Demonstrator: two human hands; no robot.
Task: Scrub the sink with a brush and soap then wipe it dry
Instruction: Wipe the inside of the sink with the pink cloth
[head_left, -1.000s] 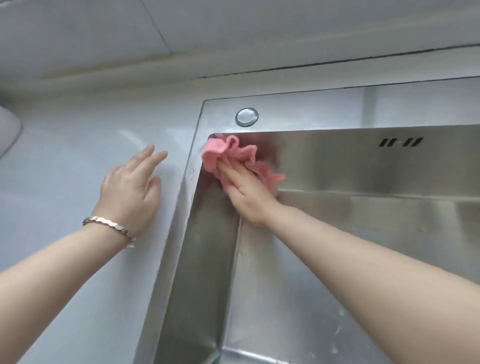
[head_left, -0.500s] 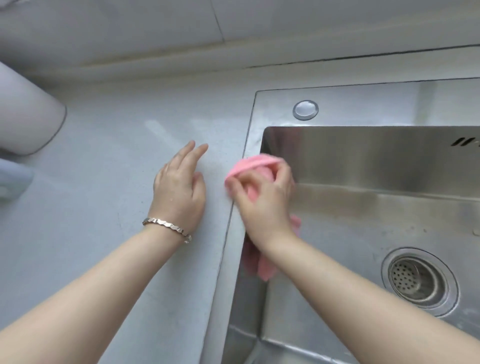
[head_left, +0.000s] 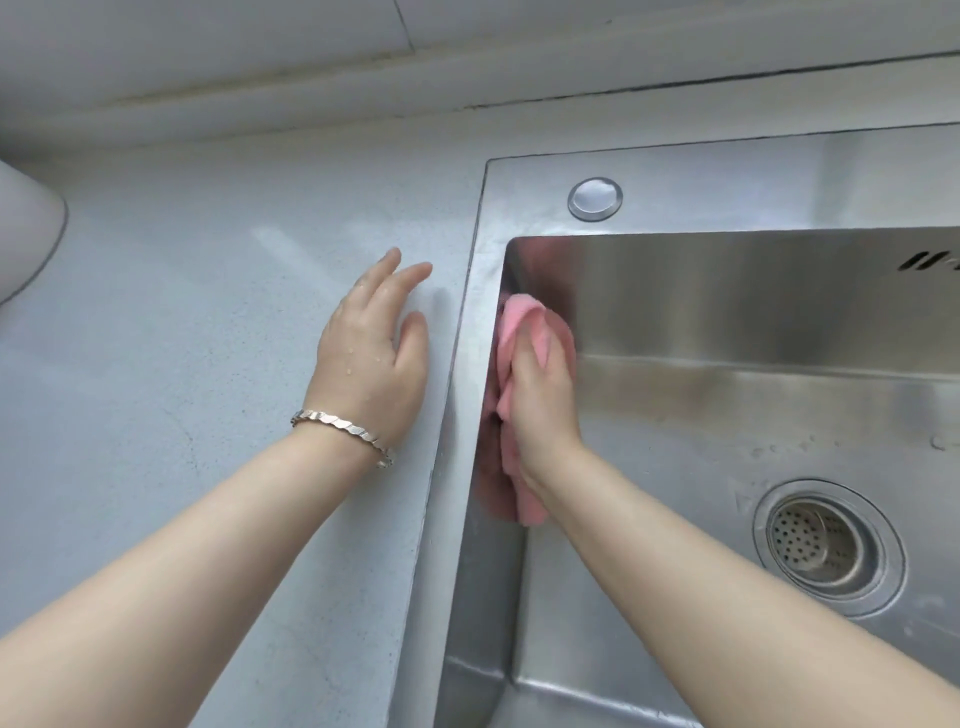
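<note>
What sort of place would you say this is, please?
Most likely a home kitchen: a stainless steel sink with a strainer drain is set into a pale countertop below a tiled wall, and the right hand holds a pink cloth against it.

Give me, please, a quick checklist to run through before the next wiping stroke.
1. Grip: right hand holds the pink cloth bunched: ok.
2. Contact: cloth pressed against the left wall of the sink: ok.
3. Support: left hand rests flat on the countertop, outside the basin: ok.
4. Sink floor dry: not ok, droplets show beyond the drain strainer.
5. Cloth dry enough to absorb: cannot tell.
</note>
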